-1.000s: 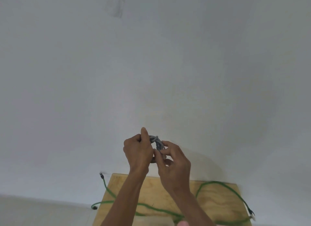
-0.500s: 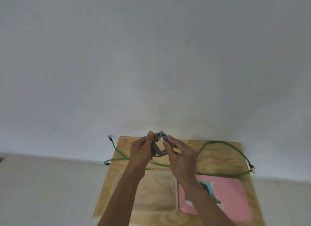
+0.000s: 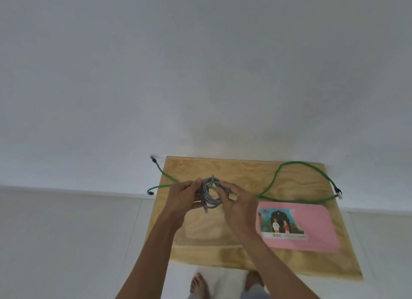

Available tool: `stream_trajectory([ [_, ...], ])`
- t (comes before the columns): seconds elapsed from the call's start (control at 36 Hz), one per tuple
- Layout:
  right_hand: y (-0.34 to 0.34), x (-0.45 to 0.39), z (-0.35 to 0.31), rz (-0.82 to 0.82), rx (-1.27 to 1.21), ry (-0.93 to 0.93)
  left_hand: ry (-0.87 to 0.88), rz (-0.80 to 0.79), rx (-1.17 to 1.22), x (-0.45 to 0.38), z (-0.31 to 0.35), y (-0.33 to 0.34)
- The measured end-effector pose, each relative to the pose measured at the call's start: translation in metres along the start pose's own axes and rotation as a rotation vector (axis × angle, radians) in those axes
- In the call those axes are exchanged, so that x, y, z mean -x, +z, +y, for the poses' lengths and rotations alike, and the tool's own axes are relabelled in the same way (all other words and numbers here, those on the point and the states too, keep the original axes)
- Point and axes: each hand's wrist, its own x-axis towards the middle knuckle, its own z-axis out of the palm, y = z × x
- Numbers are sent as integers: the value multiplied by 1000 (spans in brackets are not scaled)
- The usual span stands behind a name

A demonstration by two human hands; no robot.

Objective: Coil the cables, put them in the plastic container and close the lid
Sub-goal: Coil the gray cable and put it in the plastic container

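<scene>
A grey cable, wound into a small coil, hangs above the wooden table. My left hand grips the coil's left side and my right hand pinches its right side; one loose end dangles below. Under my hands sits a clear plastic container, open, its far part hidden by my arms. The pink lid with a picture label lies flat to its right. A green cable snakes uncoiled across the table's far half, its ends hanging past both side edges.
The table stands against a white wall, with pale floor on both sides. My bare feet show below the table's near edge.
The view has tilted down, so the table, container and lid came fully into sight. Both hands have kept hold of the grey coil, which now looks fuller, with a loose end hanging.
</scene>
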Motion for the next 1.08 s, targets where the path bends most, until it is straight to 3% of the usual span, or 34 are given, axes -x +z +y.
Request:
stream_trajectory([
  [0.11, 20, 19, 9, 42, 48, 13, 58, 120, -99, -13, -27, -34],
  [0.22, 37, 35, 25, 73, 128, 86, 211, 278, -427, -20, -53, -61],
  [0.31, 49, 42, 36, 78, 173, 149, 316, 323, -546, -24, -76, -72],
  [0.47, 78, 45, 62, 41, 216, 263, 295, 149, -732, -35, -132, -80],
  [0.61, 98, 43, 76, 36, 259, 284, 420, 55, -787, -50, -159, -81],
  [0.86, 130, 36, 96, -20, 291, 299, 503, -42, -733, -72, -162, -84],
  [1.08, 147, 31, 107, -43, 246, 365, 532, -12, -706, -72, -162, -83],
])
